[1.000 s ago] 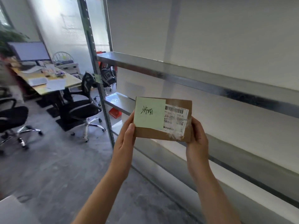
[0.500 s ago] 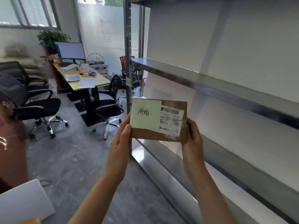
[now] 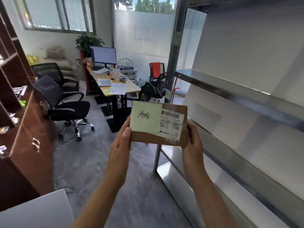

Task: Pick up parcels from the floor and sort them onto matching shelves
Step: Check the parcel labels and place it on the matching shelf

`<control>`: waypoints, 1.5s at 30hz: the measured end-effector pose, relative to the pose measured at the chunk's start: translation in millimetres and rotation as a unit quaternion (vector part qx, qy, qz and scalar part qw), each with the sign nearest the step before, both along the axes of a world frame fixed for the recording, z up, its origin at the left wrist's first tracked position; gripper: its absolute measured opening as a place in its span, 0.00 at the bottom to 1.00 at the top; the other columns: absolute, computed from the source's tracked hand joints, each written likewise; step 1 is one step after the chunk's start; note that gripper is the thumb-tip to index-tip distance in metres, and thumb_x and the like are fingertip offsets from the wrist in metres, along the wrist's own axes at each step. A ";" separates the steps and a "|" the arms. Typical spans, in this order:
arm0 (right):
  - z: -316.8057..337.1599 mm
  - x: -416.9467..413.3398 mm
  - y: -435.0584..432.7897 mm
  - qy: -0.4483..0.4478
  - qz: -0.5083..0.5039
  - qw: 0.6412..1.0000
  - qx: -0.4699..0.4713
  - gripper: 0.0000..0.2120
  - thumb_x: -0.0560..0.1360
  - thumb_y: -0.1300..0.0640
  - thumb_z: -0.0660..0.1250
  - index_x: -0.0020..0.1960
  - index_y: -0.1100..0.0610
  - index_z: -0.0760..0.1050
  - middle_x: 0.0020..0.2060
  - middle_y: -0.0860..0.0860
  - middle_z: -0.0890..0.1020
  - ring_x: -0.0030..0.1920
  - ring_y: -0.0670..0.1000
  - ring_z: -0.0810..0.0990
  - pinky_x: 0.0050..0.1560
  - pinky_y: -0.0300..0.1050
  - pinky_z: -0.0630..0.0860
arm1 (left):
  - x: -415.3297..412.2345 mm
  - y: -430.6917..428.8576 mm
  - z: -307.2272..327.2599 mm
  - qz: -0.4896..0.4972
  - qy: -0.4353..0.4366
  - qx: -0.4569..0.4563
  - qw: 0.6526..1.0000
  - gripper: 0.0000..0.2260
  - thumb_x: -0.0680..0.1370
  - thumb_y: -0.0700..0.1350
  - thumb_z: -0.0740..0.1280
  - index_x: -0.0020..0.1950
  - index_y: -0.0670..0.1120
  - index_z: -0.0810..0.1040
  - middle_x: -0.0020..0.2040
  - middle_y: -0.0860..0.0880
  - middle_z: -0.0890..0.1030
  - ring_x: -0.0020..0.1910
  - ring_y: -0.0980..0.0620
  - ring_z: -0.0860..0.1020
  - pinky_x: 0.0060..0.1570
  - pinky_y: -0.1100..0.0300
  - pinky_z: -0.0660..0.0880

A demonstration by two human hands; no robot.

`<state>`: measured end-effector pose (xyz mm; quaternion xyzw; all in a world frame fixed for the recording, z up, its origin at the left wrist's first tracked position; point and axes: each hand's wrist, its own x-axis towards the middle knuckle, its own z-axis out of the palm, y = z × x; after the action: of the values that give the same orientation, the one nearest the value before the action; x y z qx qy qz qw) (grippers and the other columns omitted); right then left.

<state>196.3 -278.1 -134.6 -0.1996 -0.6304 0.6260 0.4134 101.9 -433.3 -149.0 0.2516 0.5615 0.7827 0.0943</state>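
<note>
reading-the-label step: parcel held up mid-frame, left grip grasping its 9 o'clock edge, right grip its 3 o'clock edge. next, likely: match green note to a shelf at 3 o'clock.

Daylight from the windows and the frosted glass panel in the upper left and top centre keeps the room bright, with a sheen on the grey floor and pale reflections on the metal shelves at right. The parcel in the centre is sharpest, its taped label catching glare, while the brown cabinet at the left edge is blurred and bowed by wide-angle distortion
</note>
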 end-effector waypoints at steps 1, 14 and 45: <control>-2.1 -13.4 -1.8 0.001 -0.001 1.000 -0.001 0.13 0.86 0.54 0.58 0.65 0.48 0.77 0.57 0.44 0.84 0.59 0.45 0.83 0.60 0.45 0.80 | -13.6 -1.8 -1.8 0.003 0.004 -0.003 1.000 0.22 0.82 0.56 0.56 0.76 0.60 0.73 0.72 0.60 0.78 0.75 0.60 0.72 0.78 0.51 0.65; -31.1 -154.0 44.2 -0.027 0.025 0.999 -0.016 0.13 0.86 0.56 0.56 0.64 0.51 0.77 0.56 0.49 0.85 0.58 0.50 0.83 0.63 0.54 0.79 | -138.8 34.5 -17.5 0.042 -0.015 -0.029 0.999 0.18 0.81 0.57 0.57 0.67 0.71 0.76 0.72 0.61 0.78 0.74 0.61 0.72 0.76 0.55 0.65; -86.1 -376.7 315.9 -0.101 -0.091 0.984 -0.117 0.16 0.86 0.52 0.54 0.60 0.53 0.80 0.54 0.48 0.86 0.53 0.39 0.84 0.47 0.30 0.80 | -431.0 343.4 -90.8 -0.106 -0.093 -0.106 0.984 0.20 0.80 0.55 0.60 0.70 0.55 0.79 0.64 0.49 0.85 0.66 0.47 0.81 0.68 0.47 0.75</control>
<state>-180.4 37.8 -220.7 -0.3654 -0.5702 0.6318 0.3771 -329.1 -89.9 -239.8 0.2244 0.6003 0.7242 0.2544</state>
